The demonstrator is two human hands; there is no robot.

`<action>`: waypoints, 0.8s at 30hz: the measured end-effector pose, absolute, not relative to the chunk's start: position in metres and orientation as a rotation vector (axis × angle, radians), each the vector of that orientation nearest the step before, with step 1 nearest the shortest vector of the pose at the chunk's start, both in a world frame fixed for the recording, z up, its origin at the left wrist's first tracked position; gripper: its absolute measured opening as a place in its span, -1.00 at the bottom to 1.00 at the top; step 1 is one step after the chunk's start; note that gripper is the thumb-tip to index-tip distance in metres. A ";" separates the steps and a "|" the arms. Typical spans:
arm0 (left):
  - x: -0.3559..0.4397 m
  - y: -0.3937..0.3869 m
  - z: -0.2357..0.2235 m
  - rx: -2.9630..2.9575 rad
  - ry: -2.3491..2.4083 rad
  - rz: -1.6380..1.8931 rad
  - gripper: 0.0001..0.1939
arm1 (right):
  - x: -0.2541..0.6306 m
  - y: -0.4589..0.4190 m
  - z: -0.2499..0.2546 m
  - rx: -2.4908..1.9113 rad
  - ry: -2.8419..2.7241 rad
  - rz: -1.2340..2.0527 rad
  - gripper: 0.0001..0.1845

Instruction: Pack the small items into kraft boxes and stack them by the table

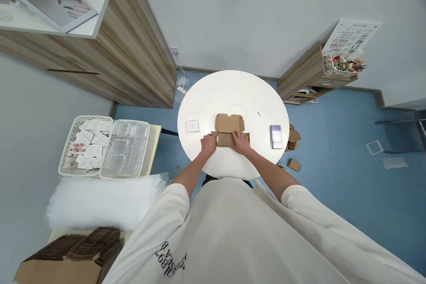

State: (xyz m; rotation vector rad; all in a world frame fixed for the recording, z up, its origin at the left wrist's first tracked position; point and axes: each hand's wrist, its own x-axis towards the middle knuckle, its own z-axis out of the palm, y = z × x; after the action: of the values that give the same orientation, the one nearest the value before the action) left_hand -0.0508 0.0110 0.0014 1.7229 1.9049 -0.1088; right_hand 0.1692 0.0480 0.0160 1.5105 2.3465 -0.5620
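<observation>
A small brown cardboard box (229, 123) lies on the round white table (229, 86), its lid flap opened away from me. My left hand (208, 144) grips the box's left end, fingers over the side flap. On the right part of the box rests my right hand (241, 142), its fingers bent over the cardboard near the right end flap. To the left is a clear, flat plastic case (192, 126). A purple and white packet (276, 137) lies near the table's right edge.
At left, white baskets hold paper cards (88, 144) and clear plastic cases (124, 146), beside white wrapping sheets (103, 199). Flat cardboard (76, 248) is stacked at lower left. Small boxes (294, 164) lie on the floor at right. A wooden cabinet (143, 53) stands at left.
</observation>
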 end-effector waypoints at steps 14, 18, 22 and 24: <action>-0.050 0.003 0.013 1.653 1.749 0.169 -0.40 | 0.169 0.048 0.011 1.534 2.355 -0.586 0.00; -0.037 0.000 0.019 1.717 1.674 0.312 -0.28 | 0.169 0.049 0.010 1.535 2.330 -0.598 0.04; -0.026 0.006 0.015 1.553 1.762 0.356 -0.37 | 0.168 0.049 0.008 1.525 2.304 -0.598 0.08; -0.024 0.010 0.012 1.514 1.806 0.320 -0.53 | 0.168 0.049 0.008 1.527 2.300 -0.596 0.08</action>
State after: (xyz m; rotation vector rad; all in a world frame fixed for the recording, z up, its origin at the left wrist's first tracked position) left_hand -0.0237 0.0100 0.0120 1.5138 1.8059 0.3205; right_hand 0.1676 0.0494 0.0078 1.5268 2.3001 -0.5955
